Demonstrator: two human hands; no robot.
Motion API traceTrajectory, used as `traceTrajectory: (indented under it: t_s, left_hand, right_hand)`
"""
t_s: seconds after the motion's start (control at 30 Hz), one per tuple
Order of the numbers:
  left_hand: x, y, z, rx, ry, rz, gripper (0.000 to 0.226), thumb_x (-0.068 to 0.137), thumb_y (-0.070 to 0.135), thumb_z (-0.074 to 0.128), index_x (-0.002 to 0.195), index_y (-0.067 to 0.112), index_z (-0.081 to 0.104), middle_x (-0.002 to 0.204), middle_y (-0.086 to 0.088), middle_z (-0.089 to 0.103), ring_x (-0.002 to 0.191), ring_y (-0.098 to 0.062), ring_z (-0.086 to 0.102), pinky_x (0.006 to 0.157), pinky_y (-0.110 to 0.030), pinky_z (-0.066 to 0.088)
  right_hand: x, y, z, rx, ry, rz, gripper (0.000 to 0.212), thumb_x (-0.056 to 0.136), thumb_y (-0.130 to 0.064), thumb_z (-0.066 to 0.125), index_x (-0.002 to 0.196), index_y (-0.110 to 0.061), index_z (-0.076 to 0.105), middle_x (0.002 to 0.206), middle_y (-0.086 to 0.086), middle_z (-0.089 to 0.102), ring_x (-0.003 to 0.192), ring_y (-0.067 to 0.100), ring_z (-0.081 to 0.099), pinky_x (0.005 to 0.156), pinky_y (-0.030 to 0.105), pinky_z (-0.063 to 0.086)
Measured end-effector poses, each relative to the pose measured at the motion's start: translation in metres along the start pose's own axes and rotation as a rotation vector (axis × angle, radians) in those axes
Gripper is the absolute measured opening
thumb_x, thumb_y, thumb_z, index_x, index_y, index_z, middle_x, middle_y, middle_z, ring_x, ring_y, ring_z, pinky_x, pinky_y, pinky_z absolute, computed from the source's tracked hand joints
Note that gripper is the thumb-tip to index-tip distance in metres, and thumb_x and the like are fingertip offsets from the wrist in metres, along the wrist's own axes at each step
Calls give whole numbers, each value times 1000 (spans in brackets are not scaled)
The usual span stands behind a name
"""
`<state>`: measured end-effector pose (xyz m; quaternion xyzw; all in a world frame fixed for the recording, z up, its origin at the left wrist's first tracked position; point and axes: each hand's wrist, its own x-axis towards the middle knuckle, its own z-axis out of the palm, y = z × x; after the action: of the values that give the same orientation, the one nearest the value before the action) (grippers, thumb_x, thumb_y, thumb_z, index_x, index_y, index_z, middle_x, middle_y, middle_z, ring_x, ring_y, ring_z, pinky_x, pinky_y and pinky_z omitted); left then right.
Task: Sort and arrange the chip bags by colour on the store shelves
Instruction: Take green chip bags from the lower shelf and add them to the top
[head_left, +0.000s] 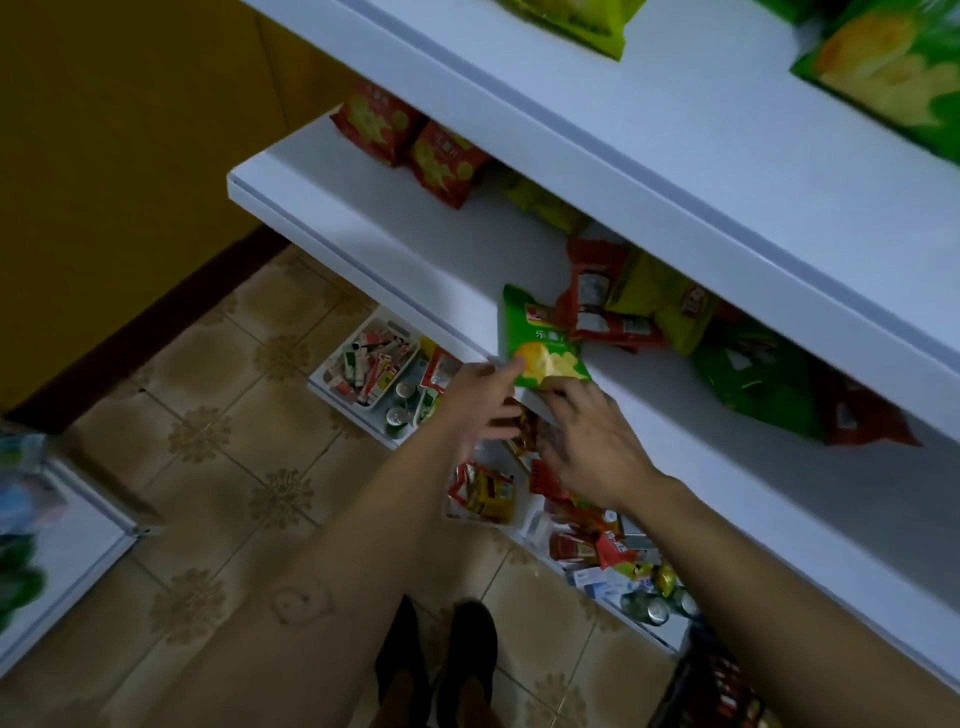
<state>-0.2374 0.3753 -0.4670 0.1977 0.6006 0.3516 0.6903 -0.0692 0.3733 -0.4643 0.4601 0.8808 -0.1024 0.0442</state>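
- While both hands work at the front lip of the middle shelf, the green bag lies flat there, its lower edge at the lip.
- Left hand: fingers straight and spread, index tip touching the bag's lower left corner. It holds nothing.
- Right hand: fingers bent onto the bag's bottom edge. The back of the hand hides whether the thumb closes a pinch underneath, so I cannot tell.
- Step in hand, as I judge it: taking up this bag to put it with the greens.
- To do it well, pinch the flat bottom seam, not the puffed middle, and steady the corner with the left hand.
- Lift before sliding: the bag's upper right corner lies just beside the red pile bag, which could drag along.
- Likely destination is the upper shelf, where only green shows.
- Count, upper shelf: two upper green bags, both cut off by the frame.
- Count, middle shelf, red: four. That is the left red pair, the pile bag and the far-right red bag.
- Green: two, the one in hand and the large green bag.
- Yellow-green: the yellow-green bag, plus a shadowed bag of uncertain colour.
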Motion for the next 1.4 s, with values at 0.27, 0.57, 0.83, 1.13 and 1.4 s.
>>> traceTrajectory:
  t_s: [0.27, 0.57, 0.83, 1.13, 1.4]
  left_hand:
    - [9, -5, 34, -160, 44, -8, 31, 92, 15, 63, 121, 5, 55, 109, -12, 67, 93, -28, 68, 65, -36, 60]
    - [-31, -7, 17, -147, 203, 46, 24, 93, 7, 56, 116, 14, 54, 103, -7, 65, 86, -24, 64, 64, -37, 57]
    - [-84, -11, 8, -76, 137, 136, 31, 90, 5, 59, 118, 19, 57, 109, -8, 68, 94, -26, 67, 75, -41, 57]
    - [-142, 23, -7, 66, -2, 311, 41, 76, 14, 65, 117, 9, 62, 111, -17, 69, 99, -34, 65, 77, -40, 56]
    - [-188, 76, -8, 89, -17, 610, 48, 75, 12, 78, 119, 1, 60, 110, -18, 70, 98, -32, 68, 80, -35, 57]
  right_hand:
    - [-40, 17, -9, 165, 49, -44, 44, 83, -32, 61, 122, -13, 61, 134, 6, 50, 120, 23, 44, 103, 35, 37]
    - [-44, 20, -47, 874, 50, 458, 32, 93, -25, 60, 124, -31, 56, 134, -5, 49, 126, 15, 46, 95, 21, 36]
    - [-43, 3, -67, 1356, 33, 523, 45, 90, -30, 65, 132, -21, 51, 120, 0, 65, 108, 17, 63, 95, 35, 49]
    - [-44, -29, -136, 1329, 131, 269, 18, 87, -18, 70, 102, -10, 67, 94, 6, 73, 81, 16, 69, 64, 21, 55]
    - [-44, -46, -216, 1085, 361, 50, 24, 71, -29, 83, 86, -17, 68, 73, 4, 66, 65, 17, 62, 65, 36, 51]
